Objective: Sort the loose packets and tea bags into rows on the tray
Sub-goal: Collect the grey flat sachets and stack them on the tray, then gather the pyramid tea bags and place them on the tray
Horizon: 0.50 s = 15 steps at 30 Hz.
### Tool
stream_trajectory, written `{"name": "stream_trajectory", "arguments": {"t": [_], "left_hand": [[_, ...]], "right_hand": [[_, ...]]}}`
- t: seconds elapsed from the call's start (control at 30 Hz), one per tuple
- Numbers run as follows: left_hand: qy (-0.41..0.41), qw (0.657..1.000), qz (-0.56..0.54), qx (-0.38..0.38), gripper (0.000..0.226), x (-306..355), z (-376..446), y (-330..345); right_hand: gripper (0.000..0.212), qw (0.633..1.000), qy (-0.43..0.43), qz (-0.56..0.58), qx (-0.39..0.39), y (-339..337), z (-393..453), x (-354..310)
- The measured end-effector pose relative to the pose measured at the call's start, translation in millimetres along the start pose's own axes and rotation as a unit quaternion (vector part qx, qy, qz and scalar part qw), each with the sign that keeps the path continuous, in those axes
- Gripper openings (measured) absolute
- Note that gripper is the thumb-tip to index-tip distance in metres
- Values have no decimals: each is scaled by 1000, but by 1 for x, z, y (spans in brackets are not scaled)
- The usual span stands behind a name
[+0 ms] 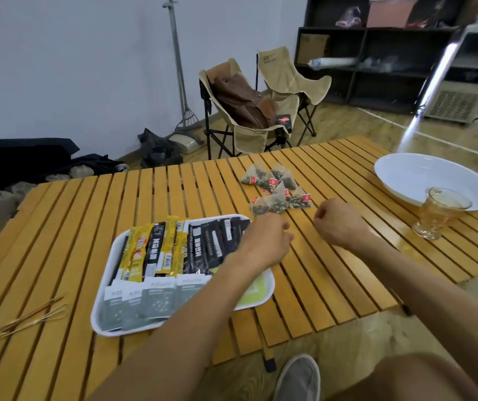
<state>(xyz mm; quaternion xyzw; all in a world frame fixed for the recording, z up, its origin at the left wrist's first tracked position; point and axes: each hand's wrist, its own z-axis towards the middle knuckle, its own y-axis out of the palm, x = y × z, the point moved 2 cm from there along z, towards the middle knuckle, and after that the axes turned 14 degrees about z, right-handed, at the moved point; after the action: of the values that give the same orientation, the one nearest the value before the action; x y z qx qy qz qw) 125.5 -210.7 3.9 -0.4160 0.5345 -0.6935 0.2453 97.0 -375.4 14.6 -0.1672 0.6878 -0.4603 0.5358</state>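
Note:
A white tray (pixel 103 302) lies on the slatted wooden table. It holds a far row of yellow and black stick packets (pixel 151 250), black packets (pixel 214 241) beside them, and a near row of grey-green packets (pixel 145 302). A heap of pyramid tea bags (pixel 275 188) with red tags lies loose on the table beyond the tray. My left hand (pixel 264 244) hovers over the tray's far right corner, fingers curled, just short of the nearest tea bag (pixel 259 208). My right hand (pixel 339 221) is a loose fist to the right of the tray, with nothing visible in it.
A large white bowl (pixel 400 175) sits at the table's far right, with a glass cup (pixel 437 215) in front of it. Thin gold sticks (pixel 20 322) lie near the left front edge. Folding chairs (pixel 249 111) stand behind the table.

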Motion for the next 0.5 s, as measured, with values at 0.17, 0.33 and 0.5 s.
{"name": "stream_trajectory", "arguments": {"t": [0.17,0.33,0.5], "left_hand": [[-50,998,-19,-25,30,30,33,33],[-52,998,-16,19,42,-10,24,15],[-50,998,-19,29,28,-58,1,-15]], "right_hand": [[56,999,6,-47,13,-4,29,53],[6,998,3,57,11,2,32,65],[14,989,-61,124,-53,6,0,20]]}}
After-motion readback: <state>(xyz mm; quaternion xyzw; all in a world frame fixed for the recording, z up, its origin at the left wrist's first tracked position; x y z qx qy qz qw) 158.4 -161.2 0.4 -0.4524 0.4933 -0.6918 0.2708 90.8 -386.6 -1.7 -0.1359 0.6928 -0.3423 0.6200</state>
